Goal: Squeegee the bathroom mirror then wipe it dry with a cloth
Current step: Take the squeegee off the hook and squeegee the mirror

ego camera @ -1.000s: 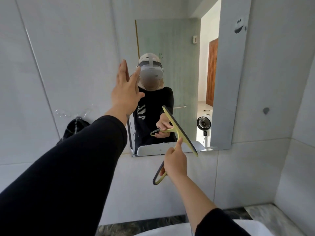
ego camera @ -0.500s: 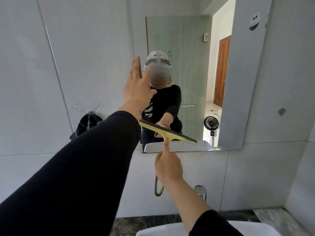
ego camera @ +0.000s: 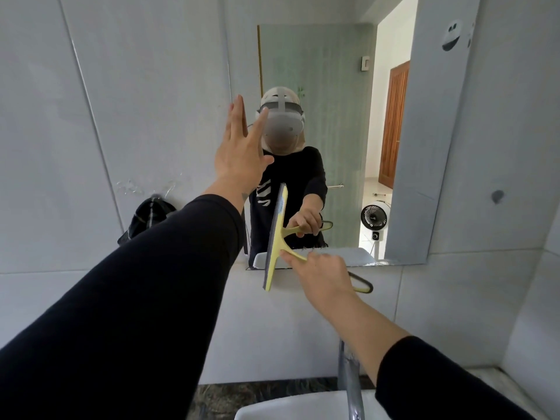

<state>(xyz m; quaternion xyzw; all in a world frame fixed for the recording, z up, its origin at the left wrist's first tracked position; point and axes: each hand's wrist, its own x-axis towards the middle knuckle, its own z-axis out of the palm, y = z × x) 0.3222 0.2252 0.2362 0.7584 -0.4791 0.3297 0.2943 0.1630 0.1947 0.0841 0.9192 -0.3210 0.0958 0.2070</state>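
Nothing here is showing words, numbers or a brand clear enough to read. White markings are showing on the front of the black top reflected in the mirror (ego camera: 403,147), just left of the yellow squeegee (ego camera: 274,237), but they are too broken up to make out as letters. A small dark-and-white sticker (ego camera: 451,36) is sitting near the mirror's upper right corner, carrying a face-like shape and no lettering. The fan (ego camera: 374,218) reflected low in the mirror is showing no legible label.
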